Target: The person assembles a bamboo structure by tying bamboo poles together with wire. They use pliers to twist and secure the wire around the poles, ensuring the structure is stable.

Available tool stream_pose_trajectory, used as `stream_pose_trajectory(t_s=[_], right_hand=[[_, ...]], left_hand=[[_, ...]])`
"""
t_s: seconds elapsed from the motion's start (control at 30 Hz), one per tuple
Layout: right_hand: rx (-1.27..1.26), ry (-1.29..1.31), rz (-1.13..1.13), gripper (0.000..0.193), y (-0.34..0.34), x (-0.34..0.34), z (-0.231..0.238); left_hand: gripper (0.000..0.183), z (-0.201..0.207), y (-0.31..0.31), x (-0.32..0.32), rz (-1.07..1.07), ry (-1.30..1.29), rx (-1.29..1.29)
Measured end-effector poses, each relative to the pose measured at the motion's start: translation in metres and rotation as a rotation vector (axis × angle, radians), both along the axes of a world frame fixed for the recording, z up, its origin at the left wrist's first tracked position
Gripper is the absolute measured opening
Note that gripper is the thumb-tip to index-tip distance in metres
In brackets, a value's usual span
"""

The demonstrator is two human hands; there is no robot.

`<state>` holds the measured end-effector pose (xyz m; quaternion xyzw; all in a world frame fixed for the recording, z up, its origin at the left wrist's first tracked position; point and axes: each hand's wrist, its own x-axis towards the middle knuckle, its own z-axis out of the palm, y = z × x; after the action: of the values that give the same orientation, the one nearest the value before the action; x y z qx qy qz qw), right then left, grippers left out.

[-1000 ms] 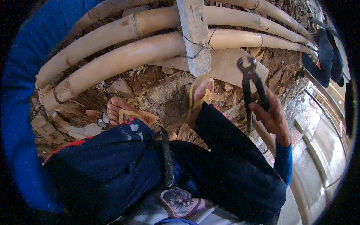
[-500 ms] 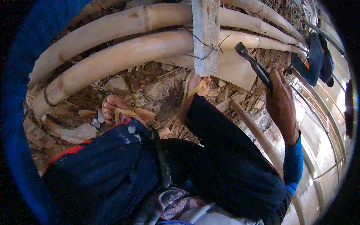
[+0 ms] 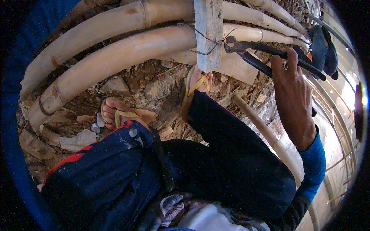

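Observation:
My right hand [image 3: 291, 92] is closed around the black handles of a pair of pincers [image 3: 243, 47], which are spread apart. The rounded metal jaws are beside the loose ends of a thin dark wire [image 3: 208, 53]; I cannot tell whether they touch it. That wire loops around a pale wooden post [image 3: 209, 23], which stands across thick bamboo poles [image 3: 154, 44]. A blue sleeve [image 3: 17, 127] curves along the left rim of the view, but my left hand is not visible.
My sandalled feet [image 3: 198, 82] rest on rough earth with stones [image 3: 83, 139] and debris. A wooden pole [image 3: 262, 131] slants beside my right leg. Dark blue footwear or cloth [image 3: 323, 50] is at the far right, near long curved rods. A flat board [image 3: 235, 69] lies behind the post.
My right hand has turned and lifted the pincers to the wire ends. Their handles, close together before, are now apart. The view has shifted slightly.

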<state>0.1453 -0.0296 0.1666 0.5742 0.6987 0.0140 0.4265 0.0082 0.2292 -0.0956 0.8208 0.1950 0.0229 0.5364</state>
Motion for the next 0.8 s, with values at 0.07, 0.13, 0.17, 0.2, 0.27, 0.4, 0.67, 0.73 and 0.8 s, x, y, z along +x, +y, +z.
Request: stream_pose_trajectory(t_s=[0.07,0.13,0.17,0.2,0.27,0.4,0.67,0.73,0.8], right_hand=[[-0.039,-0.057,0.005,0.024,0.005,-0.001,-0.001],[-0.066,-0.105,0.030,0.023,0.010,-0.004,-0.001],[-0.073,-0.124,0.053,0.023,0.013,-0.007,0.000],[-0.081,-0.144,0.073,0.023,0.016,-0.009,0.001],[-0.089,-0.128,0.064,0.024,0.020,-0.012,0.003],[-0.094,-0.117,0.158,0.025,0.026,-0.018,0.009],[-0.196,-0.202,0.237,0.019,0.036,-0.032,0.016],[-0.216,-0.197,0.287,0.016,0.035,-0.024,0.021],[-0.202,-0.135,0.412,0.014,0.039,-0.017,0.021]], left_hand=[[0.065,0.000,0.001,0.001,0.005,0.002,0.002],[0.065,-0.001,0.003,0.002,0.008,0.002,0.005],[0.065,-0.001,0.005,0.002,0.006,0.001,0.010],[0.065,-0.002,0.004,0.002,0.004,-0.001,0.010],[0.065,-0.001,0.004,0.003,0.006,0.002,0.013],[0.065,0.001,0.003,0.004,0.006,-0.002,0.016],[0.066,-0.003,-0.001,0.006,0.013,-0.016,0.013],[0.066,0.001,-0.002,0.014,-0.003,-0.044,0.014],[0.066,0.002,0.003,0.013,0.004,-0.035,0.011]])
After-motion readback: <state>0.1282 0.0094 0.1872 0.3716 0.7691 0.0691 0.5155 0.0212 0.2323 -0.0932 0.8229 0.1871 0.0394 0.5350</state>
